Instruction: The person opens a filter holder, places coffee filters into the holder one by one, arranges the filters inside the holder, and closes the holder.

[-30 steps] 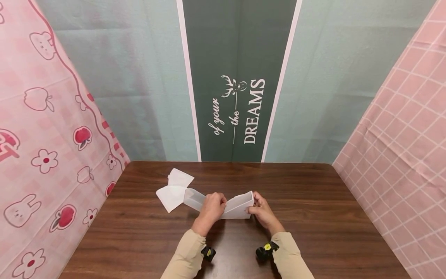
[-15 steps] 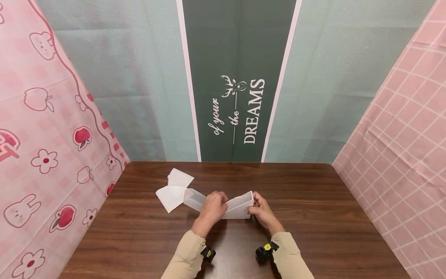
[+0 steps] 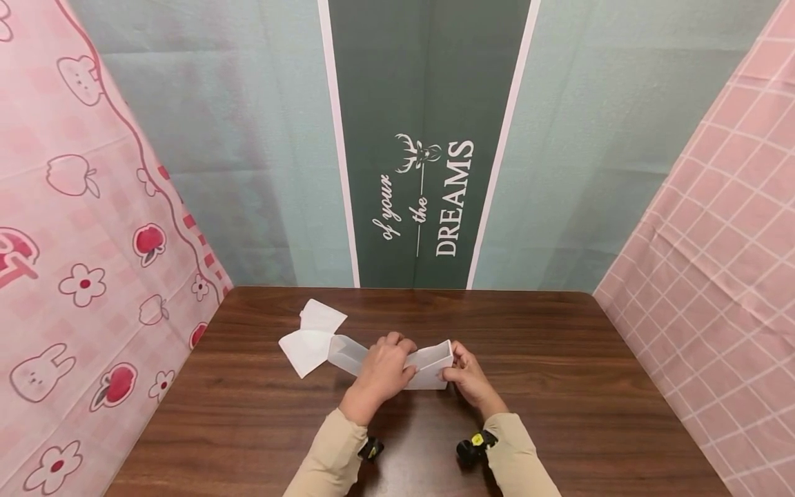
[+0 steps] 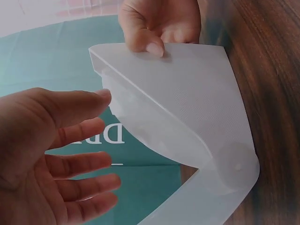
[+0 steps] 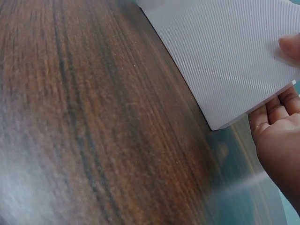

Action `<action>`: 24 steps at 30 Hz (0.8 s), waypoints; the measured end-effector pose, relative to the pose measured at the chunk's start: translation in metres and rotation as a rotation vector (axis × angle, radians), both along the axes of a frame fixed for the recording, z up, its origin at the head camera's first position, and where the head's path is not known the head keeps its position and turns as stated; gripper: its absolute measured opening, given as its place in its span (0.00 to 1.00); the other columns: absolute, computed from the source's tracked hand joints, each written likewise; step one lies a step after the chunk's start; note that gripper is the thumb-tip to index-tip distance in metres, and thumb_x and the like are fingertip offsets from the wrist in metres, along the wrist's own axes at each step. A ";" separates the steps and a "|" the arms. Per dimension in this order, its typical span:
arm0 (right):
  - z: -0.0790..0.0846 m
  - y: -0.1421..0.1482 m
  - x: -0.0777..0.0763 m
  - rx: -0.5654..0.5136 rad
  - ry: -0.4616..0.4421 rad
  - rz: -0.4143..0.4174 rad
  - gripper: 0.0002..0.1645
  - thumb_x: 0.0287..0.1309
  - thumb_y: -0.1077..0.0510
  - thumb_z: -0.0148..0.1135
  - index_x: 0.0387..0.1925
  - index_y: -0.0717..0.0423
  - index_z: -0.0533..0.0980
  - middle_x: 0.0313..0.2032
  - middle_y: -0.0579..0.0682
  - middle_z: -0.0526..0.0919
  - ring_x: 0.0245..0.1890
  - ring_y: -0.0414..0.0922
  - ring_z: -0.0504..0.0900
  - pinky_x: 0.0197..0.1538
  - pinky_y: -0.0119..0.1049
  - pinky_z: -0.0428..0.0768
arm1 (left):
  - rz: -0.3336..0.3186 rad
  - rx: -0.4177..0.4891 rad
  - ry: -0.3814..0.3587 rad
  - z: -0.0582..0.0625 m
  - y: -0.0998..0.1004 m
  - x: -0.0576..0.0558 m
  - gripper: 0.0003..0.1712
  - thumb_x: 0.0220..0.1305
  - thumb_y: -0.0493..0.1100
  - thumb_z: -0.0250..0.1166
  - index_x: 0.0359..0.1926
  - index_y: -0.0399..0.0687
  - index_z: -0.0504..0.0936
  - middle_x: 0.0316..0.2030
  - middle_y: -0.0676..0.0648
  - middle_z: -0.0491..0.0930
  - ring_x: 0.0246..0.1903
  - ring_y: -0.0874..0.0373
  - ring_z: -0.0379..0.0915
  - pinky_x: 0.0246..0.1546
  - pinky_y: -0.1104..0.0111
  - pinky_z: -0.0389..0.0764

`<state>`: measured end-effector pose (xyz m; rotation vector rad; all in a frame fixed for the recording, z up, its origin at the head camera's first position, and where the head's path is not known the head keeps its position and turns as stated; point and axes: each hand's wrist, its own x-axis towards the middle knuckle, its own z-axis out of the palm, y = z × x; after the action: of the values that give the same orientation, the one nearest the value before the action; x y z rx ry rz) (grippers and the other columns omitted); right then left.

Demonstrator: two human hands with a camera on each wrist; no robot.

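One hinged, translucent white plastic case (image 3: 427,378) stands spread in a V midway between the side edges of the dark brown wooden bench (image 3: 528,345). The right hand (image 3: 470,378) pinches its right end, probably steadying it; the left hand (image 3: 385,369), fingers loosely extended, holds nothing. Two white sheet-like flaps (image 3: 306,352), perhaps joined, lie toward the far left corner.

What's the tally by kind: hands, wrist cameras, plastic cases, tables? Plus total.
Left hand and right hand: 2
Left wrist camera and right wrist camera: 2
Plastic case: 1
Table: 1
Total: 6
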<state>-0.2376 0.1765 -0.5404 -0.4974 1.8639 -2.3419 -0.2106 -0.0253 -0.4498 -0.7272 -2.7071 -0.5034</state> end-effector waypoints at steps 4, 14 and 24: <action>0.012 -0.002 0.006 0.012 0.002 -0.006 0.25 0.34 0.81 0.51 0.30 0.52 0.68 0.31 0.43 0.79 0.32 0.38 0.76 0.33 0.30 0.74 | -0.006 0.000 0.000 0.001 -0.002 0.001 0.16 0.49 0.47 0.72 0.40 0.47 0.82 0.35 0.46 0.75 0.33 0.50 0.73 0.32 0.58 0.74; 0.016 -0.003 0.009 0.003 0.009 0.011 0.26 0.34 0.81 0.50 0.31 0.49 0.69 0.31 0.42 0.79 0.33 0.38 0.77 0.35 0.32 0.75 | 0.040 0.009 0.095 0.007 -0.014 0.001 0.17 0.47 0.47 0.72 0.39 0.49 0.82 0.39 0.45 0.75 0.39 0.47 0.72 0.33 0.58 0.70; 0.011 -0.001 0.005 0.001 0.004 0.017 0.26 0.34 0.82 0.50 0.31 0.50 0.68 0.32 0.43 0.80 0.34 0.39 0.78 0.35 0.32 0.75 | 0.071 -0.003 0.080 0.015 -0.023 0.001 0.16 0.49 0.48 0.72 0.40 0.50 0.82 0.44 0.43 0.75 0.45 0.44 0.69 0.37 0.55 0.69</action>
<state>-0.2321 0.1751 -0.5294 -0.5159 1.8542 -2.3311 -0.2099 -0.0485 -0.4350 -0.6350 -2.6491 -0.4438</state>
